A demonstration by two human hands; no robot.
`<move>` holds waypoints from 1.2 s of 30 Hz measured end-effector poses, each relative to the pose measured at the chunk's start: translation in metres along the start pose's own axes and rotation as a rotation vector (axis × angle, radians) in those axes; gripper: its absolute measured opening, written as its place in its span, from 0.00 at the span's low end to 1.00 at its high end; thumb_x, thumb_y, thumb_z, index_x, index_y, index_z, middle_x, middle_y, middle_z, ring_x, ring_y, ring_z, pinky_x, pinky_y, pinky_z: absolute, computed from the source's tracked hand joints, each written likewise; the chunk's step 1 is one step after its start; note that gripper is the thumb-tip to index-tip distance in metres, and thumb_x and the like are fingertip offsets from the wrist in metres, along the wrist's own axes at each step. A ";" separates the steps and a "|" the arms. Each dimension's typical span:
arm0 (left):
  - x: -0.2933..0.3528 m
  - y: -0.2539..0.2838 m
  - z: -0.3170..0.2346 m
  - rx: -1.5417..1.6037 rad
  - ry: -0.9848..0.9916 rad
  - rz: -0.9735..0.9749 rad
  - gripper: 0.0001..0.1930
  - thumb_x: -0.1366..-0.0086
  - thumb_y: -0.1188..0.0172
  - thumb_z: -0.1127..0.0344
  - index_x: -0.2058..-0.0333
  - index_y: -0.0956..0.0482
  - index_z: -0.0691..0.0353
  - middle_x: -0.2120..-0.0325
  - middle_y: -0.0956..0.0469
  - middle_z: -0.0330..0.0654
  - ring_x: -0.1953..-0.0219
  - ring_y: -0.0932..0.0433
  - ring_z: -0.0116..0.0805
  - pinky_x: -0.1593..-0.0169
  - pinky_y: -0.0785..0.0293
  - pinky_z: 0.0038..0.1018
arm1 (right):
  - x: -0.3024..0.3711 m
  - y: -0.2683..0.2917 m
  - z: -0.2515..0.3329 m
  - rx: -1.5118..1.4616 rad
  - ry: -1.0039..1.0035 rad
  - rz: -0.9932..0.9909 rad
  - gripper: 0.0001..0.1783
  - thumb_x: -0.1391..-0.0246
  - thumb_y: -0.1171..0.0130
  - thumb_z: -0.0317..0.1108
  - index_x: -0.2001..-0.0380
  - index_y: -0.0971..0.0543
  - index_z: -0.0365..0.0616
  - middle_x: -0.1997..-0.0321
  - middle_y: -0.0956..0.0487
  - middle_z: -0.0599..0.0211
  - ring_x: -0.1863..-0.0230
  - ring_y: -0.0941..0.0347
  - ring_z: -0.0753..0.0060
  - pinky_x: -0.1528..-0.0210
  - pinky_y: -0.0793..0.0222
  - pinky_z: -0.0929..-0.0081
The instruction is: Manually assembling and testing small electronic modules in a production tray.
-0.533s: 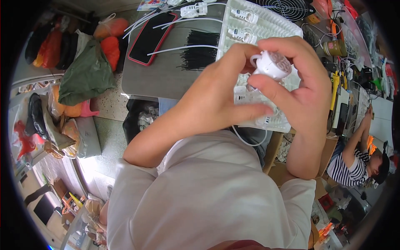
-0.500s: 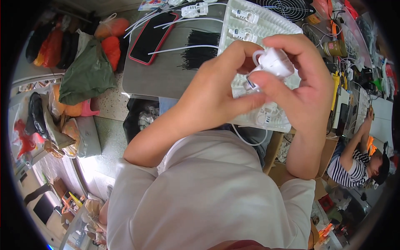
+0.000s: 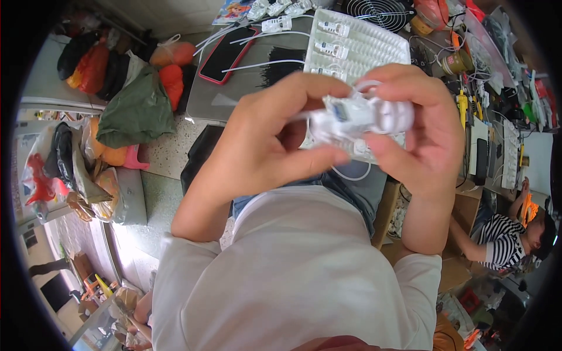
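Note:
A white plastic figure (image 3: 345,117) with a dark blue patch and rounded right end is between my hands, blurred by motion. My left hand (image 3: 257,131) is closed around its left end, thumb below and fingers behind, with a thin white cord at the palm. My right hand (image 3: 430,123) pinches the rounded end between thumb and fingers. A white loop (image 3: 366,85) stands up at the top of the piece. Behind my hands lies a white ribbed tray (image 3: 374,47) holding similar white pieces (image 3: 331,50) in a column along its left side.
Left of the tray lie a red-cased phone (image 3: 228,55) and a bundle of black ties (image 3: 281,65). More white pieces (image 3: 276,23) with cords lie behind. A round fan grille (image 3: 377,13) is at the back. At right, a person in a striped shirt (image 3: 502,243) sits by the cluttered bench.
The white figure has turned lengthwise, its blue patch now facing up, and sits lower. My left hand has shifted left. The whole view has swung slightly.

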State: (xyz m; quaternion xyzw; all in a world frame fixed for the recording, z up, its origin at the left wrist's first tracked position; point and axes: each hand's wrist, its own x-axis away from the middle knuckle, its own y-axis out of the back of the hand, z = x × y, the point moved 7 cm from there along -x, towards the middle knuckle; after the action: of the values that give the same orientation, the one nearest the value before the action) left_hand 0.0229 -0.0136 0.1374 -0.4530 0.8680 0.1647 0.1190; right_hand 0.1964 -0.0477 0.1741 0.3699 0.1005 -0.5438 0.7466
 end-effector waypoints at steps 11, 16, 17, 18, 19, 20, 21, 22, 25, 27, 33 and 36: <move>0.000 -0.036 0.093 -0.686 -0.017 -0.009 0.14 0.43 0.34 0.67 0.56 0.17 0.58 0.62 0.19 0.45 0.58 0.18 0.46 0.56 0.22 0.37 | 0.119 0.049 -0.002 -0.762 -0.297 -0.305 0.08 0.40 0.43 0.35 0.69 0.26 0.42 0.67 0.32 0.61 0.69 0.35 0.70 0.68 0.35 0.74; -0.004 -0.070 0.117 -0.949 -0.045 0.274 0.18 0.48 0.32 0.62 0.56 0.18 0.53 0.63 0.20 0.40 0.57 0.20 0.44 0.52 0.29 0.41 | 0.156 0.043 -0.027 -0.218 -0.583 -0.338 0.05 0.41 0.39 0.26 0.64 0.21 0.36 0.71 0.25 0.63 0.71 0.30 0.73 0.68 0.33 0.78; -0.004 -0.071 0.119 -0.948 -0.058 0.287 0.19 0.47 0.32 0.62 0.55 0.18 0.54 0.63 0.20 0.40 0.57 0.21 0.44 0.52 0.31 0.41 | 0.150 0.034 -0.028 0.105 -0.598 -0.226 0.07 0.43 0.37 0.23 0.61 0.19 0.34 0.71 0.22 0.64 0.71 0.28 0.74 0.67 0.32 0.78; -0.004 -0.069 0.120 -0.947 -0.054 0.292 0.19 0.47 0.32 0.62 0.55 0.18 0.54 0.63 0.20 0.40 0.57 0.21 0.44 0.52 0.31 0.41 | 0.145 0.027 -0.032 0.101 -0.602 -0.227 0.07 0.43 0.37 0.23 0.61 0.19 0.34 0.71 0.22 0.64 0.71 0.28 0.74 0.67 0.32 0.78; -0.005 -0.066 0.119 -0.884 -0.078 0.299 0.19 0.48 0.31 0.62 0.56 0.17 0.55 0.66 0.20 0.40 0.59 0.20 0.44 0.53 0.30 0.41 | 0.136 0.019 -0.035 0.173 -0.590 -0.177 0.10 0.45 0.35 0.21 0.58 0.19 0.35 0.69 0.21 0.64 0.70 0.27 0.74 0.65 0.32 0.79; -0.006 -0.063 0.117 -0.823 -0.100 0.305 0.19 0.48 0.31 0.62 0.56 0.17 0.56 0.68 0.20 0.41 0.61 0.20 0.44 0.54 0.29 0.41 | 0.126 0.011 -0.039 0.244 -0.576 -0.126 0.14 0.47 0.33 0.19 0.56 0.18 0.36 0.67 0.20 0.63 0.69 0.25 0.74 0.64 0.32 0.80; -0.008 -0.060 0.118 -0.824 -0.092 0.309 0.19 0.48 0.31 0.62 0.56 0.17 0.56 0.68 0.20 0.41 0.61 0.20 0.44 0.54 0.29 0.41 | 0.116 0.006 -0.044 0.235 -0.579 -0.125 0.14 0.47 0.33 0.19 0.56 0.18 0.36 0.67 0.20 0.63 0.69 0.25 0.74 0.64 0.32 0.80; -0.010 -0.055 0.118 -0.737 -0.098 0.289 0.20 0.49 0.31 0.62 0.55 0.16 0.58 0.69 0.19 0.42 0.62 0.19 0.46 0.55 0.28 0.41 | 0.101 -0.001 -0.044 0.296 -0.503 -0.093 0.16 0.47 0.33 0.21 0.54 0.18 0.37 0.65 0.20 0.61 0.67 0.24 0.71 0.62 0.31 0.77; -0.012 -0.045 0.111 -0.566 -0.076 0.231 0.21 0.49 0.30 0.63 0.55 0.16 0.61 0.69 0.17 0.45 0.65 0.18 0.47 0.57 0.25 0.40 | 0.070 -0.010 -0.058 0.420 -0.406 -0.040 0.20 0.49 0.31 0.24 0.51 0.19 0.41 0.59 0.20 0.59 0.61 0.23 0.62 0.58 0.28 0.71; -0.014 -0.037 0.104 -0.488 -0.041 0.186 0.22 0.49 0.29 0.63 0.54 0.15 0.62 0.69 0.16 0.47 0.66 0.18 0.47 0.59 0.23 0.38 | 0.058 -0.011 -0.065 0.477 -0.381 -0.010 0.22 0.50 0.30 0.26 0.49 0.19 0.42 0.55 0.21 0.58 0.57 0.22 0.58 0.55 0.26 0.68; -0.019 -0.005 0.099 -0.340 0.153 0.118 0.22 0.48 0.29 0.58 0.54 0.14 0.61 0.75 0.20 0.50 0.74 0.22 0.41 0.65 0.24 0.32 | 0.047 -0.030 -0.071 0.294 -0.369 0.121 0.27 0.53 0.27 0.28 0.47 0.20 0.44 0.50 0.20 0.58 0.52 0.21 0.52 0.51 0.25 0.65; -0.016 -0.005 0.094 -0.329 0.189 0.137 0.22 0.48 0.27 0.58 0.55 0.15 0.62 0.78 0.21 0.48 0.76 0.23 0.38 0.66 0.25 0.31 | 0.057 -0.029 -0.075 0.405 -0.251 0.031 0.23 0.54 0.28 0.25 0.51 0.19 0.43 0.53 0.20 0.58 0.58 0.20 0.53 0.56 0.24 0.67</move>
State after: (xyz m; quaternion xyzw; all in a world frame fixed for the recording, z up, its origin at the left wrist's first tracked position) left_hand 0.0414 0.0322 0.0560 -0.4197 0.8655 0.2688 -0.0502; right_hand 0.2118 -0.0443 0.0762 0.4431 -0.1097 -0.5830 0.6722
